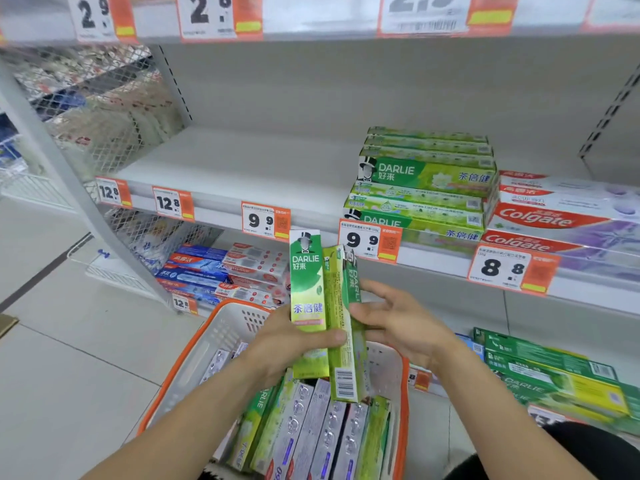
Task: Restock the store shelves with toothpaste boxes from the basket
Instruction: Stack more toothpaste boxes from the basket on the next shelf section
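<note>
The left hand (pixel 277 344) clamps its grip on two upright green Darlie toothpaste boxes (pixel 308 299), held above the white plastic basket with orange rim (pixel 207 341). The right hand (pixel 398 320), at 3 o'clock of the boxes, is spread, fingers touching a third green box (pixel 351 282). On the white metal shelf (pixel 225 168), at 1 o'clock, lies a stack of green Darlie boxes (pixel 426 181); their count is unclear.

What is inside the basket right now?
The basket holds green Darlie boxes and purple-and-white boxes, standing on end. The held boxes and both forearms cover whatever lies deeper.
</note>
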